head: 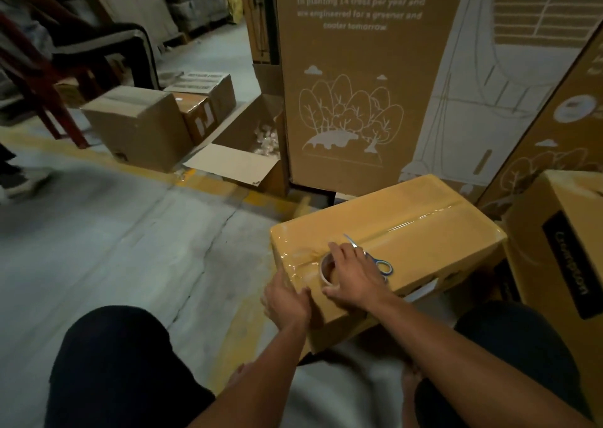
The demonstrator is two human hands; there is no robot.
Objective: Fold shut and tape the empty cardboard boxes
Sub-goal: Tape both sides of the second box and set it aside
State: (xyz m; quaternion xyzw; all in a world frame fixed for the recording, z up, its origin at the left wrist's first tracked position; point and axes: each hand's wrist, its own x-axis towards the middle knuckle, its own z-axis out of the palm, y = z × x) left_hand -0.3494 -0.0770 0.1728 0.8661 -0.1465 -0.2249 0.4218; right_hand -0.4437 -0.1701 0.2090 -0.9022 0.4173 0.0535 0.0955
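Gleaming clear tape [414, 222], closed cardboard box [440, 248]

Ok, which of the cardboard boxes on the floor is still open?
The box beside the tall printed carton, flaps spread, pale contents showing; the others are closed.

I see a brown cardboard box [408, 231] with a matt top, and a strip of clear tape [421, 220] down its middle seam shines and looks a bit wrinkly. The scissors [375, 258] on it have shiny metal blades and smooth blue plastic handles, and the tape roll [326, 269] beside them looks glossy. The floor [130, 231] is grey concrete, rough and cracked.
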